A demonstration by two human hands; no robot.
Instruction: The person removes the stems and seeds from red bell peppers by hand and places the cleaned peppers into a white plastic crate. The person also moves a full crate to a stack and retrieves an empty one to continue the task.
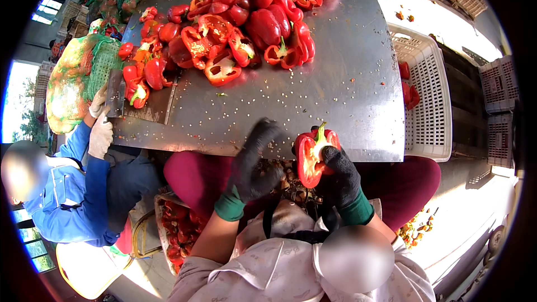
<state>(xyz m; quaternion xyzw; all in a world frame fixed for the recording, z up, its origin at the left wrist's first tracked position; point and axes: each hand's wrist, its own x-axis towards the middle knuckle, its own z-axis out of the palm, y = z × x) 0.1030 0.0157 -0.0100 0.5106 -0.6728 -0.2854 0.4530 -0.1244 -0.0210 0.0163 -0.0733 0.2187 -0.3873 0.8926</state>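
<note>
My right hand (pixel 342 176), in a black glove with a green cuff, grips a cut red bell pepper (pixel 309 161) just past the front edge of the metal table (pixel 352 105). Its cut face shows the pale core and green stem, and the thumb presses beside the core. Left of it, my left hand (pixel 256 161) is blurred, with thumb and fingers apart; nothing shows between them. A large heap of halved and whole red bell peppers (pixel 268 23) lies farther back on the table, and seeds are scattered in front of it.
On the left, a co-worker's gloved hands (pixel 100 132) touch a metal plate (pixel 115 92) at the table edge. Behind is a green mesh sack (pixel 79 79). A white plastic crate (pixel 432 96) with peppers stands right of the table; another crate of peppers (pixel 174 226) is beside my left leg.
</note>
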